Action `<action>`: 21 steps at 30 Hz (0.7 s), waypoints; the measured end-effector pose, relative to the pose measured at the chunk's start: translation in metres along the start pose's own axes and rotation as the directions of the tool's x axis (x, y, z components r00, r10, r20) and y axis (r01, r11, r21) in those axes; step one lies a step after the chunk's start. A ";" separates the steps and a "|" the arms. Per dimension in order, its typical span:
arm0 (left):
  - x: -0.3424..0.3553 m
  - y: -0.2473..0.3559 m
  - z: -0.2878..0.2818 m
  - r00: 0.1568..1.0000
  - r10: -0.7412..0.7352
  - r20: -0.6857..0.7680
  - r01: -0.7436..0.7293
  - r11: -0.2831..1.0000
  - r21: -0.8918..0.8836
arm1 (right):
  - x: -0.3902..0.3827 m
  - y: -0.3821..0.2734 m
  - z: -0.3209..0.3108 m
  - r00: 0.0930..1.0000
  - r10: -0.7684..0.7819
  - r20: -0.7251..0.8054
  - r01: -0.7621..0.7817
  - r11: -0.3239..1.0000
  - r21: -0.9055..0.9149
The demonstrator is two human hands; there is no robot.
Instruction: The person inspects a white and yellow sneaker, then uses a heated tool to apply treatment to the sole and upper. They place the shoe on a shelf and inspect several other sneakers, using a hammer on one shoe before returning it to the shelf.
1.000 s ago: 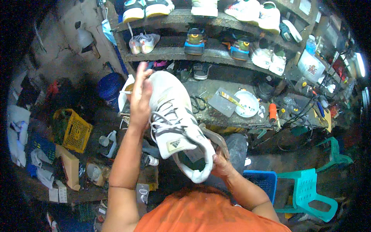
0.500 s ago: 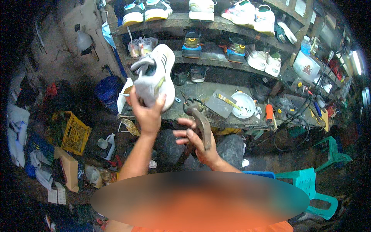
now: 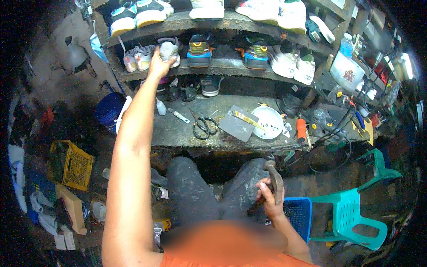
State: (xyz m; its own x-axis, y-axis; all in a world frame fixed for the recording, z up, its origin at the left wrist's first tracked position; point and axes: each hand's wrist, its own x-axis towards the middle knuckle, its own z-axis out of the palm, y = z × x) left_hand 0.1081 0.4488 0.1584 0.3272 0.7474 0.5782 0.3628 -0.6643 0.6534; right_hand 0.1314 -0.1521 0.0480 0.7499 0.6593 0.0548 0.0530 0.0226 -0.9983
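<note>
My left arm stretches up to the middle shelf, where my left hand (image 3: 159,67) grips the end of a white sneaker (image 3: 168,50). The shoe stands on the shelf board beside a pair of light grey sneakers (image 3: 138,58). Close to my right thigh, my right hand (image 3: 269,196) is closed around a hammer (image 3: 276,180). Its long worn metal head points up past my fingers, and most of its handle is hidden by the hand and the dark trousers.
On the bench lie scissors (image 3: 205,127), a grey plate (image 3: 238,126), a white dish (image 3: 270,121) and an orange-handled tool (image 3: 301,130). More shoes fill the shelves (image 3: 218,23). A blue basket (image 3: 307,213) and green chair (image 3: 349,213) stand at right, a yellow crate (image 3: 75,164) at left.
My left hand has carried the white sneaker from above the bench up onto the middle shelf. My right hand has lowered the hammer to the right, beside my thigh. The view has shifted.
</note>
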 end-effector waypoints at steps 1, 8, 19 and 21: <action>-0.001 0.009 -0.001 0.999 -0.054 0.005 0.054 0.998 0.038 | -0.002 0.008 -0.007 0.999 -0.002 -0.049 0.001 1.000 -0.031; -0.060 0.094 0.058 0.974 0.143 -0.174 -0.157 0.985 -0.068 | -0.005 0.034 -0.017 0.926 0.225 -0.304 -0.183 0.970 0.161; -0.050 0.106 0.082 0.979 -0.178 -0.096 0.185 0.981 0.063 | -0.021 0.021 0.011 0.996 -0.071 -0.047 0.060 0.977 -0.204; -0.063 0.101 0.065 0.986 -0.131 -0.103 0.134 0.991 0.024 | -0.023 0.015 0.012 0.999 -0.034 -0.031 0.027 0.978 -0.206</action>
State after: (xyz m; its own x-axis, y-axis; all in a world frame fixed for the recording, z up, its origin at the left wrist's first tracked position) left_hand 0.1809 0.3342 0.1558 0.1850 0.8243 0.5351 0.4246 -0.5581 0.7129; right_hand 0.1068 -0.1581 0.0310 0.7678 0.6344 0.0893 0.2082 -0.1152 -0.9713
